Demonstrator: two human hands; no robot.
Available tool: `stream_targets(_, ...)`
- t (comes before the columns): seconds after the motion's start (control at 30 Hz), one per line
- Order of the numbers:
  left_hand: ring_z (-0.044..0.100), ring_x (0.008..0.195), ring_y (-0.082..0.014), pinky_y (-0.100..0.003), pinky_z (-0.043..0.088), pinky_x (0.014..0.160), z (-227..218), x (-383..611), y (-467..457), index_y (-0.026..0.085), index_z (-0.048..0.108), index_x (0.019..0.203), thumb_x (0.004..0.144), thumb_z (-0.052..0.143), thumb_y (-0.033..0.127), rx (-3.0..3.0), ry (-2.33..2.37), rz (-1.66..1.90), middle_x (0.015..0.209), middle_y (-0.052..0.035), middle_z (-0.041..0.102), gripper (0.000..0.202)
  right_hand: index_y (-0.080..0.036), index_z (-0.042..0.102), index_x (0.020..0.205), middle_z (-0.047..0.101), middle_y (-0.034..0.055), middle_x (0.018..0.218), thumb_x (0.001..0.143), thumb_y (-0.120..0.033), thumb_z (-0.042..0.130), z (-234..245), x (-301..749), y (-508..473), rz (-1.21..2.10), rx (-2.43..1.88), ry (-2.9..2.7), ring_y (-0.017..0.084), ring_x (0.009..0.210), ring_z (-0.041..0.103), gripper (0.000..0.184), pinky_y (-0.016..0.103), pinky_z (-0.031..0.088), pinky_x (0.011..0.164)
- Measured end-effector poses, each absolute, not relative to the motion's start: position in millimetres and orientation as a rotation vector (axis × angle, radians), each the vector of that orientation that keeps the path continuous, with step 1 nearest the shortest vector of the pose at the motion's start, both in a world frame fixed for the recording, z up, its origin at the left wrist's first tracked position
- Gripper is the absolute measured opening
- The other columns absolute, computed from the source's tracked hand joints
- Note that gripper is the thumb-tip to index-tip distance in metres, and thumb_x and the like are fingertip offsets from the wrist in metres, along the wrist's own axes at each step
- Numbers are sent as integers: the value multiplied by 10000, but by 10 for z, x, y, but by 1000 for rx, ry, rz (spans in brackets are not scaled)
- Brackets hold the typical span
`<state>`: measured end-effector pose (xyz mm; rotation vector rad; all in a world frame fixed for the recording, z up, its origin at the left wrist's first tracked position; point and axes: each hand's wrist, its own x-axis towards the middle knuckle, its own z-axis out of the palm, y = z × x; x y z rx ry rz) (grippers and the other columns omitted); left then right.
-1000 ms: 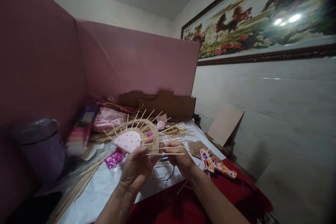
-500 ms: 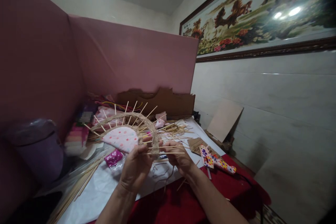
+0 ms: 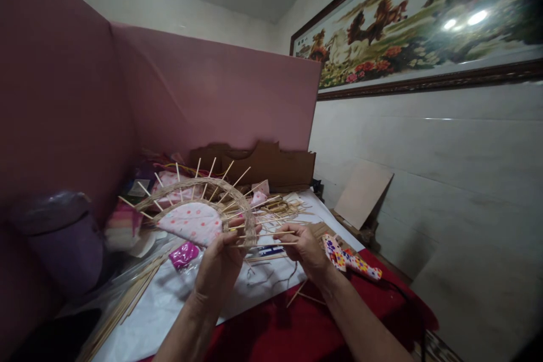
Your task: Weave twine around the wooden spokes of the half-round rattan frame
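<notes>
A half-round woven piece (image 3: 242, 198) has pale sticks fanning out through a band of brown twine, with a dotted white-and-pink fabric half-circle (image 3: 193, 222) at its middle. My left hand (image 3: 223, 260) grips its lower right end, thumb in front and fingers partly hidden behind the band. Beside the outer stick ends, my right hand (image 3: 306, 249) is closed in a pinch. A strand of brown twine (image 3: 292, 276) trails below it; the pinched part is hidden by the fingers. Two stick tips reach the right fingertips.
On the white-covered table lie a magenta packet (image 3: 184, 254), loose sticks (image 3: 131, 300) at the left and more strips behind. A flowered glue gun (image 3: 352, 263) rests at right on red cloth (image 3: 271, 328). Cardboard (image 3: 271, 167) stands at the back; a lilac bin (image 3: 63, 249) is at left.
My right hand has moved right, away from the woven band, with the twine strand shifting along. The woven piece has tilted and shifted slightly left in my left hand.
</notes>
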<state>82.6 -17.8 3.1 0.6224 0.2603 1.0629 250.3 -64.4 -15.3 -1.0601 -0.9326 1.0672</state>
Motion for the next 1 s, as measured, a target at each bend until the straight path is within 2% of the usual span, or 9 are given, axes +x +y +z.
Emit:
stream_targets(0.3, 685, 880, -242, -312, 549, 796, -4, 810, -147, 112, 663, 874, 695, 556, 86, 680, 276, 1045, 869, -100, 724, 211, -163, 498, 624, 303, -91, 481, 714, -397, 681, -43, 2723, -794, 965, -1025, -1020, 42, 430, 171, 310, 222, 90, 411)
stream_targets(0.63, 682, 897, -256, -316, 551, 794, 44, 804, -179, 105, 667, 858, 682, 568, 84, 737, 295, 1050, 907, -111, 725, 203, -172, 568, 631, 355, -61, 497, 707, -436, 695, 93, 2721, -906, 641, -1123, -1154, 67, 448, 240, 303, 240, 169, 421)
stream_targets(1.0, 681, 904, -257, -302, 555, 767, 2, 787, -141, 103, 652, 877, 691, 544, 76, 693, 275, 1048, 886, -123, 724, 217, -165, 564, 627, 403, -44, 532, 729, -423, 677, 118, 2663, -986, 624, -1130, -1248, 72, 476, 292, 300, 225, 211, 425)
